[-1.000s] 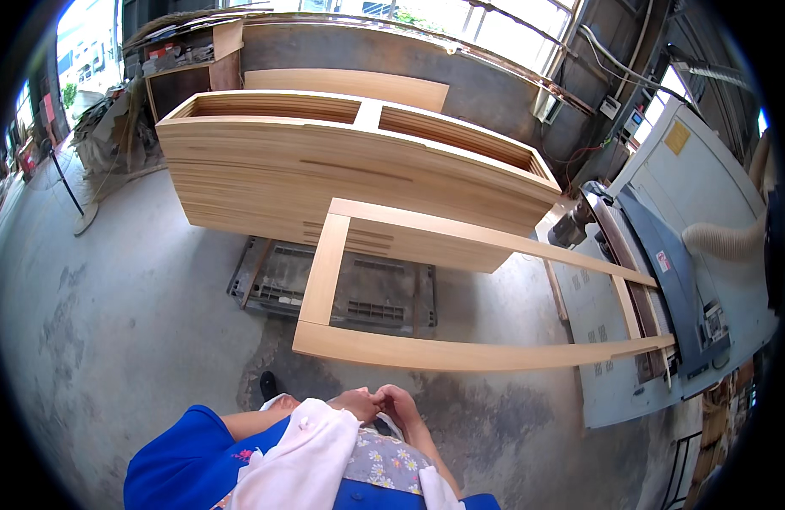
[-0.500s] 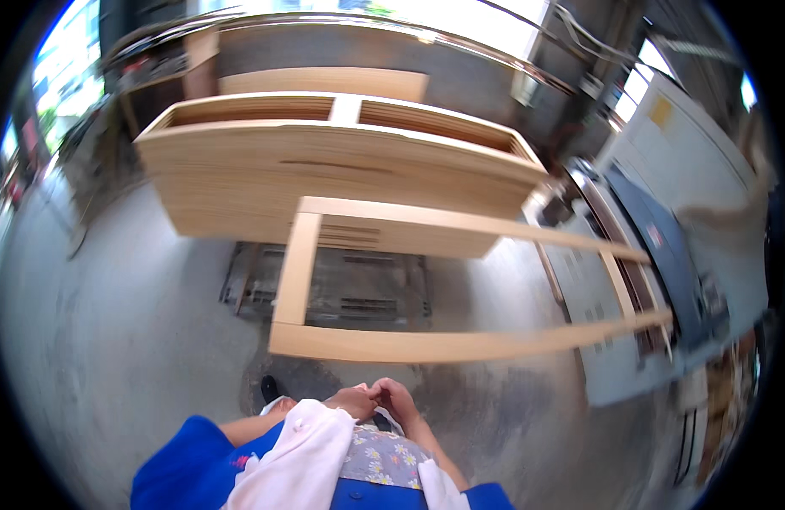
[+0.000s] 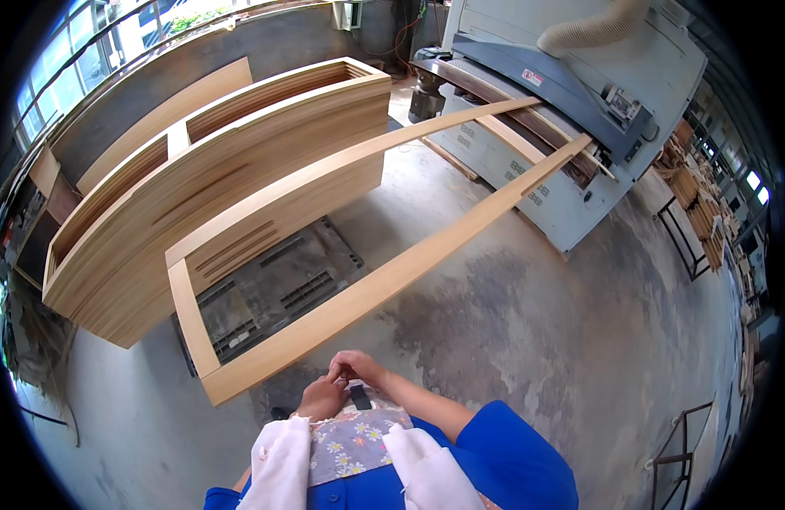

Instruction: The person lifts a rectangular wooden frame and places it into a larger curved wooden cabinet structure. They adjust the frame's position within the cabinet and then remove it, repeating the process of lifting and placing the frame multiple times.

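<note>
My left hand (image 3: 322, 398) and my right hand (image 3: 360, 367) meet in front of my waist, fingers bent and pressed together. Whether anything small sits between them is hidden. Just ahead of them, without touching, hangs the near corner of a long pale wooden frame (image 3: 392, 291). Its far end lies in the opening of a large grey machine (image 3: 494, 161) with a blue-grey front, and a crossbar (image 3: 510, 138) shows close to that opening. I wear a flowered apron (image 3: 351, 446) over blue clothing, with white cloth (image 3: 277, 455) hanging on both sides.
Behind the frame, a thick stack of wooden frames (image 3: 239, 166) stands over a dark pallet (image 3: 282, 272). A wooden panel (image 3: 171, 119) leans at the wall. Metal stands (image 3: 685, 242) and piled timber (image 3: 702, 204) are on the right. A ribbed hose (image 3: 592, 30) joins the machine.
My view has swung to the right, so the machine shows more fully and the stack sits further left. My hands stay together at my waist.
</note>
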Available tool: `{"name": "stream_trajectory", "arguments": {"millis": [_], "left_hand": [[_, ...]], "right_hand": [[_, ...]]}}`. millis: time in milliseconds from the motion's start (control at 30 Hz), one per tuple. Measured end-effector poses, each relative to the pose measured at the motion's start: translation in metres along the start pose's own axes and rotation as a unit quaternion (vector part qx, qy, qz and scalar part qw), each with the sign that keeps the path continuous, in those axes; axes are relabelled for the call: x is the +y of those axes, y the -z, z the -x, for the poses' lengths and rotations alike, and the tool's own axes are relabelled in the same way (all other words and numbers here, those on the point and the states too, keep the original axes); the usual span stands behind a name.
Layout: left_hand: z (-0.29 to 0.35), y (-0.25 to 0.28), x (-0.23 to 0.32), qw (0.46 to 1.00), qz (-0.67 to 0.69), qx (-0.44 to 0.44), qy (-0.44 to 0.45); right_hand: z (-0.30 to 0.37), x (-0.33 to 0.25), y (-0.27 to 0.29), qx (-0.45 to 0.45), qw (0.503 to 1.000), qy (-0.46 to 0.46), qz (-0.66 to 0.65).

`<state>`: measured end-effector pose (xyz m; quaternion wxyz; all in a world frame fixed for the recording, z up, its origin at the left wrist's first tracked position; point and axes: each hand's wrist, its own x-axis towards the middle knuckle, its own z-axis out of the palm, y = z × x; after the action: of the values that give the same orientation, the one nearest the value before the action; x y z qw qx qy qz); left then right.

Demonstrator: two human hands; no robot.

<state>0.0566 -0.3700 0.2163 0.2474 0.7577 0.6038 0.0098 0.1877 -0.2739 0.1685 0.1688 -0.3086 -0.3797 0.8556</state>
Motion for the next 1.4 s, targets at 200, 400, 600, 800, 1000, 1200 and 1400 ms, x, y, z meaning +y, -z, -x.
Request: {"name": "stream_trajectory", "arguments": {"millis": [200,400,600,800,1000,1200,1400], "left_hand": [[0.004,0.011,0.003,0.997,0.055,0.05,-0.035],[0.005,0.008,0.001,0.994,0.086,0.056,-0.031],[0.008,0.017,-0.003,0.939,0.336,0.074,-0.025],[0.009,0.02,0.001,0.907,0.404,0.109,-0.043],[0.007,0.02,-0.01,0.783,0.614,0.061,0.082],[0.012,0.013,-0.011,0.856,0.514,0.055,0.021],[0.014,0.019,-0.01,0.833,0.552,0.035,0.031]], "right_hand": [[0.001,-0.005,-0.006,0.033,0.997,-0.029,0.057],[-0.006,0.005,0.0,0.035,0.999,0.002,0.041],[0.001,-0.005,-0.012,0.006,0.998,-0.047,0.028],[0.002,-0.006,-0.01,-0.034,0.998,-0.042,0.023],[0.006,-0.014,-0.016,-0.041,0.994,-0.095,0.043],[0.004,-0.01,-0.016,-0.06,0.992,-0.089,0.06],[0.001,-0.003,-0.015,-0.057,0.993,-0.075,0.074]]}}
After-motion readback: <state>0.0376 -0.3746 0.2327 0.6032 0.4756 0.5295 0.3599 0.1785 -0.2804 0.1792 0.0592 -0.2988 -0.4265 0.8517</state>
